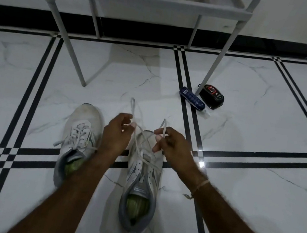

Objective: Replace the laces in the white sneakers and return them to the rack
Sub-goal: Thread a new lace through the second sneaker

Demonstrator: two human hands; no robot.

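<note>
Two white sneakers with grey collars and green insoles stand on the tiled floor. The left sneaker (80, 125) is laced, with loose lace ends trailing over its sides. The right sneaker (142, 184) lies between my forearms, toe pointing away. A white lace (139, 154) crosses over its upper eyelets. My left hand (115, 132) pinches one end of that lace above the toe. My right hand (170, 144) pinches the other end. Both lace ends stick up past my fingers.
A white metal shoe rack (141, 0) stands ahead, its legs on the floor and a pale bundle on its shelf. A blue tube (191, 99) and a black shoe-polish sponge (211, 97) lie by its right front leg. Something white lies at the far right edge.
</note>
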